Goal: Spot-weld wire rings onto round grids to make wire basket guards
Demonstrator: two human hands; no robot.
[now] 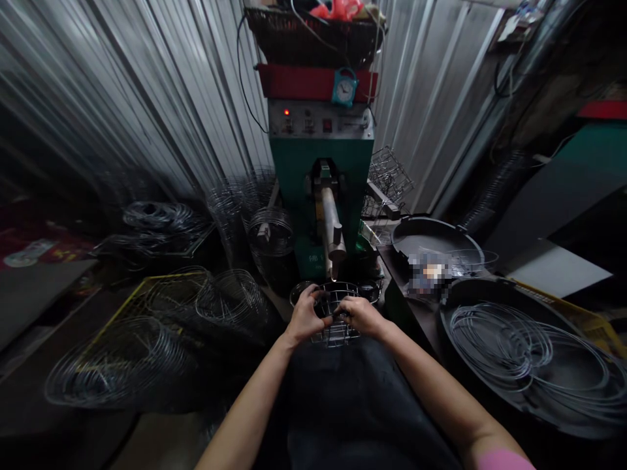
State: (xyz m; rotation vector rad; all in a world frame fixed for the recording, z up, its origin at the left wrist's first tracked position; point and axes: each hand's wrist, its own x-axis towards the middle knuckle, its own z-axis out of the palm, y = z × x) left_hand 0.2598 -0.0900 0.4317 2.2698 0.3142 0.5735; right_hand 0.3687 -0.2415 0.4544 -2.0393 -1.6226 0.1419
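Corrugated wall (206,85) behind machine (292,173); wire basket (337,336) below metal arm (331,215), near machine's lower front edge.
Long axis: apparently fore-and-aft. Left hand (305,318) and right hand (365,316): opposite sides, about equally near, fingers bent narrow, holding basket wire; fingertips partly hidden.

This is a small metal workshop. Straight ahead stands a green machine (289,170) with a red light (287,112), switches and a thick metal arm (330,212) pointing toward the near side. Behind it rise walls of ribbed sheet metal (196,85). Bundles of wire rings (117,359) crowd the left side, with a yellow crate (127,307) among them. On the right, a large dark pan (504,326) holds loose wire hoops (494,343), and wire frames (389,176) lean beside the machine.
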